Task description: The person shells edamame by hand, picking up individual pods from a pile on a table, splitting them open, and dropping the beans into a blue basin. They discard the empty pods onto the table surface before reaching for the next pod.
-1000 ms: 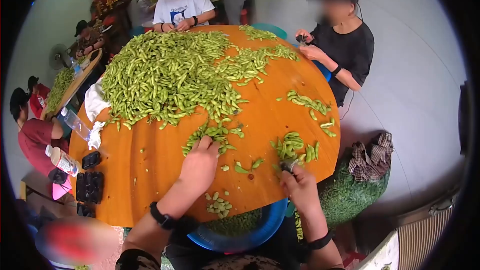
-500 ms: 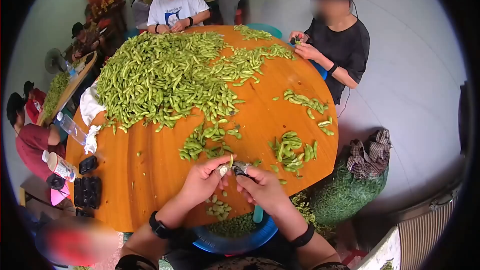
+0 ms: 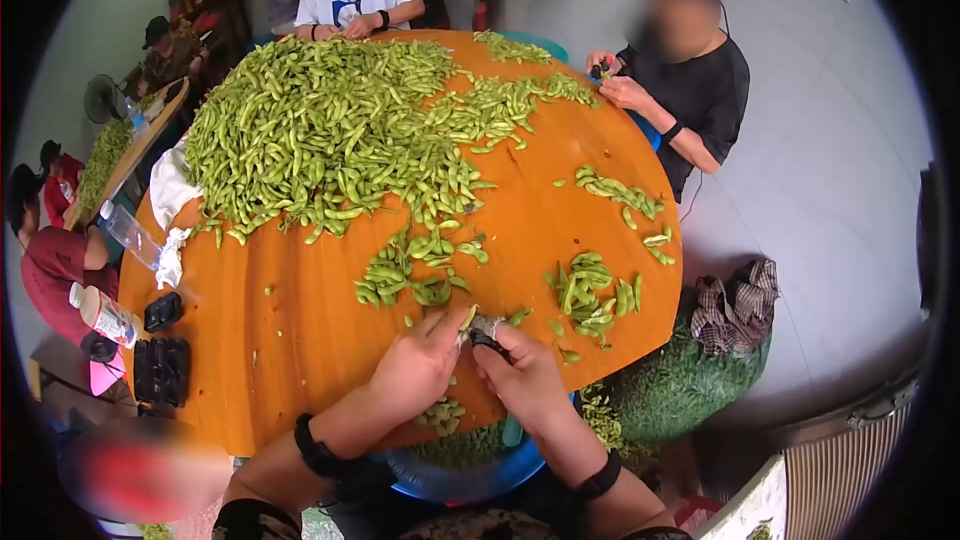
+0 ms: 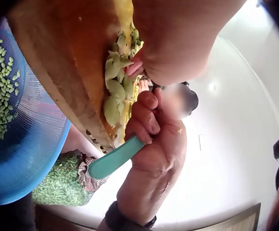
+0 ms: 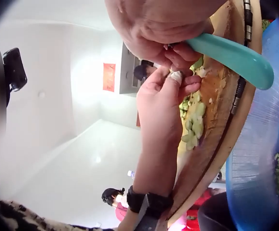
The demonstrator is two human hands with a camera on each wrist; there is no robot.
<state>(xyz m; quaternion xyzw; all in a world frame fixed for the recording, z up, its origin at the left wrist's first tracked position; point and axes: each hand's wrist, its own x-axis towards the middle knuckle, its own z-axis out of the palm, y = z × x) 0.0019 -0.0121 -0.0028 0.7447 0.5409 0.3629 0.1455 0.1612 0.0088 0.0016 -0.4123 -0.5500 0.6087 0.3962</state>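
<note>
In the head view my left hand [image 3: 415, 365] pinches a green soybean pod [image 3: 468, 318] above the near table edge. Close beside it, my right hand [image 3: 525, 375] curls round a tool with a teal handle [image 4: 115, 159]; the tool's working end is hidden by the fingers. A dark piece [image 3: 487, 340] shows at the right fingertips. The left thumb has a white covering [image 5: 176, 76] at its tip. Pale shelled beans [image 3: 440, 415] lie below the hands at the table's edge. Beneath that edge is a blue basin [image 3: 470, 485] with green beans in it.
A large heap of pods [image 3: 320, 140] covers the far left of the wooden table [image 3: 300, 320]. Small pod piles [image 3: 585, 290] lie nearer. Bottles [image 3: 105, 315] and black trays [image 3: 162, 370] stand left. A full green sack [image 3: 690, 380] sits right. Other people sit around.
The left hand came back from the small pod pile with a pod. The right hand moved left with its tool, and both hands have met over the near edge and stay there.
</note>
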